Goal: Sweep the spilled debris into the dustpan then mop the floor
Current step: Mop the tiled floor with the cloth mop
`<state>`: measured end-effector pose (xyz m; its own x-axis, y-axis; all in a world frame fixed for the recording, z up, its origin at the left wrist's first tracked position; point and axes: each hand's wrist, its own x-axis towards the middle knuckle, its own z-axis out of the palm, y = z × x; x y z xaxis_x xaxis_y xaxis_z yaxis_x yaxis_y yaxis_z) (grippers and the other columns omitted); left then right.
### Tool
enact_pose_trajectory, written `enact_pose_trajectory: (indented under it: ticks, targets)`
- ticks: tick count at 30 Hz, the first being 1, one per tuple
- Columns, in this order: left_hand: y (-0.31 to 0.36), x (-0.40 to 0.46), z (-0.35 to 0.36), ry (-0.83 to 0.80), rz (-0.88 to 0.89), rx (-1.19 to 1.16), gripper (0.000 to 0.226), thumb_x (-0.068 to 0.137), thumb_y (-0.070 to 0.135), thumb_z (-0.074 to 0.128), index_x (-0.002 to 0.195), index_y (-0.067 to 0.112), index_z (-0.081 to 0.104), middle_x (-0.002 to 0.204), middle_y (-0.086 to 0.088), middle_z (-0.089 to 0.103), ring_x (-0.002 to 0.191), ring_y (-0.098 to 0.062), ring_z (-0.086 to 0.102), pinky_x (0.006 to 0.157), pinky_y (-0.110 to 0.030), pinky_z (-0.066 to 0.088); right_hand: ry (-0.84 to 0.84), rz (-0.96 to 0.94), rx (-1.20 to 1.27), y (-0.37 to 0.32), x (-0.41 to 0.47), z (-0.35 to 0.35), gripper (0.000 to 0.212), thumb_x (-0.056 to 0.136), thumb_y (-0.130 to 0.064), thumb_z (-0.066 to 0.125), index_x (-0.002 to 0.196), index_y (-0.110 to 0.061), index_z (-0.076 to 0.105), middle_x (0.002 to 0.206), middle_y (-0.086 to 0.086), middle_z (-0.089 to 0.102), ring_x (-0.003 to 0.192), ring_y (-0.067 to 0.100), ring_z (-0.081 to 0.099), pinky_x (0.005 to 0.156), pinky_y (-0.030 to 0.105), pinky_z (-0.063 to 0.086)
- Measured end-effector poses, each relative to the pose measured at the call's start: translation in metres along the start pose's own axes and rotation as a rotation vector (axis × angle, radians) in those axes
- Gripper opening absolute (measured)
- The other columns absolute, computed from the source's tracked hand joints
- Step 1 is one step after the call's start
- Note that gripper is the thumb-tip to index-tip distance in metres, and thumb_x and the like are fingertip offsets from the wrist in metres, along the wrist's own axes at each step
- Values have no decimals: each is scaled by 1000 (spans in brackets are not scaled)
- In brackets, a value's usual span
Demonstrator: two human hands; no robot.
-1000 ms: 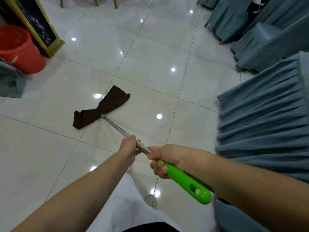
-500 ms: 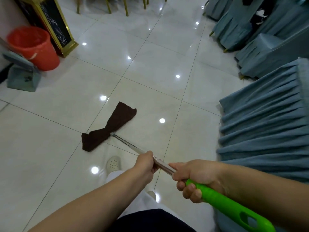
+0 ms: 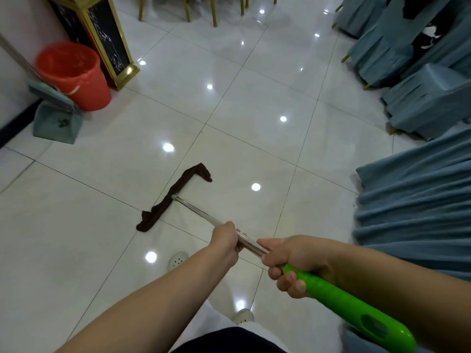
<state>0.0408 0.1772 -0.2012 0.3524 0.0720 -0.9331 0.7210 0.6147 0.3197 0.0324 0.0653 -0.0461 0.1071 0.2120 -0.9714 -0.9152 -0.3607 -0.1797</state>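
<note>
A mop with a dark brown cloth head [image 3: 173,197] lies on the glossy white tile floor [image 3: 76,250] in front of me. Its metal shaft [image 3: 196,211] runs back to a bright green grip [image 3: 356,309]. My left hand [image 3: 225,242] grips the shaft. Just behind it, my right hand [image 3: 293,263] grips the upper end where the green grip begins. A teal dustpan [image 3: 57,124] with dark debris inside stands by the wall at the left. No loose debris shows on the tiles.
An orange bucket [image 3: 74,75] stands beside the dustpan, next to a black and gold pedestal [image 3: 102,39]. Blue-covered chairs [image 3: 420,98] and a pleated blue tablecloth [image 3: 418,207] line the right side. Gold chair legs [image 3: 214,11] stand at the far end. My white shoes [image 3: 178,259] are below.
The mop head has been drawn back toward me and its cloth has bunched into a narrow strip. The view has swung up and left, bringing the bucket and dustpan further into frame.
</note>
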Motion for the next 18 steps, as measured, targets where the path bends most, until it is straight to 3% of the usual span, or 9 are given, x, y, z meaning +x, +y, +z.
enact_pose_trajectory:
  ticks: [3,5,10,18]
  targets:
    - [39,19,-13,17,4,19,20,96,9,32,78,7,42,76,-7,44,57,-17,46,51,-27,45,36,-28,-7,-31,21,23,52,94,-1,39,137,-31,39,60,5,41,31,9,35,32,11,30]
    - [66,32,-22,23,19,44,17,97,9,32,84,5,42,78,-7,44,60,-17,47,50,-27,44,22,-37,12,-52,31,38,54,94,-1,39,139,-30,38,59,5,40,31,9,35,32,11,30]
    - [131,58,-35,8,57,67,10,98,10,31,104,6,38,79,-6,45,62,-16,47,51,-27,43,-35,-42,53,-115,47,65,30,97,-1,36,100,-24,55,57,4,39,31,8,33,32,11,28]
    - [224,100,-60,-14,99,165,14,97,8,30,107,5,39,78,-6,46,62,-16,46,53,-29,42,-98,-79,260,-186,88,115,18,99,-3,37,97,-17,47,58,4,37,28,7,33,29,9,27]
